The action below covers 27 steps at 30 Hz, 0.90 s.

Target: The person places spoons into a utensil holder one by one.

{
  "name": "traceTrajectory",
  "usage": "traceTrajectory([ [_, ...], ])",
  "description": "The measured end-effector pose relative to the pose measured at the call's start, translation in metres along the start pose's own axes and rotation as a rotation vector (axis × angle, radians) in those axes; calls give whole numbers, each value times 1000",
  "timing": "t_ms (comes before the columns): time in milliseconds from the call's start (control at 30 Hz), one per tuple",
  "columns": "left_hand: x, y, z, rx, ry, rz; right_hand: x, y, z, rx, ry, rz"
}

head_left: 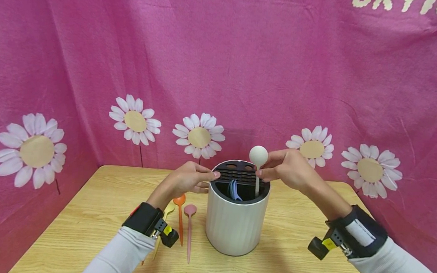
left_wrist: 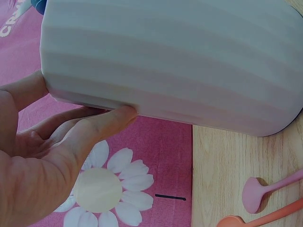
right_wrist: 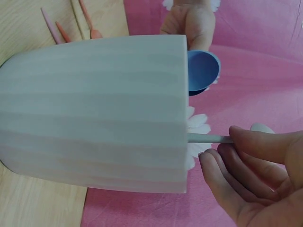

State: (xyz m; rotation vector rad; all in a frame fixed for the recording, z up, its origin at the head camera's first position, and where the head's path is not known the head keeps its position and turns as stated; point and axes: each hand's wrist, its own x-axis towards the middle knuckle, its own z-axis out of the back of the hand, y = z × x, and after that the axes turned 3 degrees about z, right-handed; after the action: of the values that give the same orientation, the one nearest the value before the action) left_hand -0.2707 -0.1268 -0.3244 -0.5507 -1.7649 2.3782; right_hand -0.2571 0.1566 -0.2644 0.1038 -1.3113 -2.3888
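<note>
My right hand point(head_left: 289, 169) pinches the thin handle of a white spoon point(head_left: 258, 155) between thumb and fingers. The spoon stands upright, round head on top, its lower handle inside a white ribbed utensil holder point(head_left: 233, 233). At the holder's left side, my left hand point(head_left: 191, 178) has its thumb on the rim and its fairly straight fingers against the wall. Blue and lavender utensils point(head_left: 233, 189) stand in the holder's front compartment; the right wrist view shows a blue spoon bowl point(right_wrist: 203, 71) above the rim. The handle's lower end is hidden in the holder.
Left of the holder, a pink spoon point(head_left: 190, 212), an orange spoon point(head_left: 180, 201) and a yellow spoon point(head_left: 169, 209) lie on the wooden table point(head_left: 298, 241). A black slotted insert point(head_left: 238, 176) covers the holder's back half. Pink cloth with printed daisies hangs behind.
</note>
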Motion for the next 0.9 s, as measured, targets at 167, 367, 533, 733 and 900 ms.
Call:
traceTrajectory([
  [167, 1, 1, 1, 4, 6, -3, -1, -5, -2, 4, 38, -6],
  [367, 1, 0, 0, 1, 6, -4, 0, -9, -2, -44, 67, 6],
  [533, 1, -1, -1, -16, 15, -13, 1, -12, -3, -92, 80, 27],
  [733, -1, -1, -1, -8, 11, -8, 1, -11, -3, -86, 113, 35],
  [900, -1, -1, -1, -12, 12, -8, 0, -10, -4, -92, 123, 48],
])
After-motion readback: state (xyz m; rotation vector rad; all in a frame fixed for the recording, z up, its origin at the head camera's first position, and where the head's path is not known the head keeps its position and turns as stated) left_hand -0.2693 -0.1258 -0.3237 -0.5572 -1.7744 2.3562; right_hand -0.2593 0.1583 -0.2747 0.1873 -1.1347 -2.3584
